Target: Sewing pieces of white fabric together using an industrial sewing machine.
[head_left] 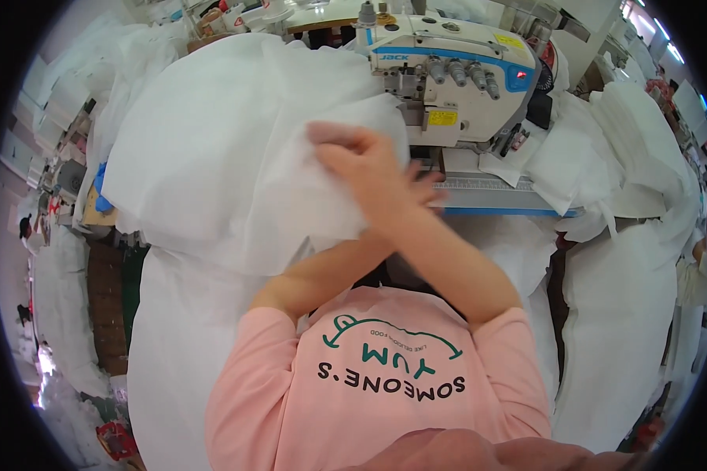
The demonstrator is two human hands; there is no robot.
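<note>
My forearms cross in front of my chest, the right one on top. My right hand is over a large heap of thin white fabric, its fingers curled together and blurred by motion. Whether cloth is pinched in them I cannot make out. Partly hidden behind my right wrist, my left hand is beside the front of a white and blue overlock sewing machine. Its visible fingers are blurred and spread apart. The fabric reaches up to the machine's needle area and hangs down over the table edge toward my lap.
A ruler-marked, blue-edged table strip runs below the machine. White fabric pieces lie to its right, and more white cloth hangs at the right. Thread cones and tools stand on a wooden table at the back. Other machines line the left side.
</note>
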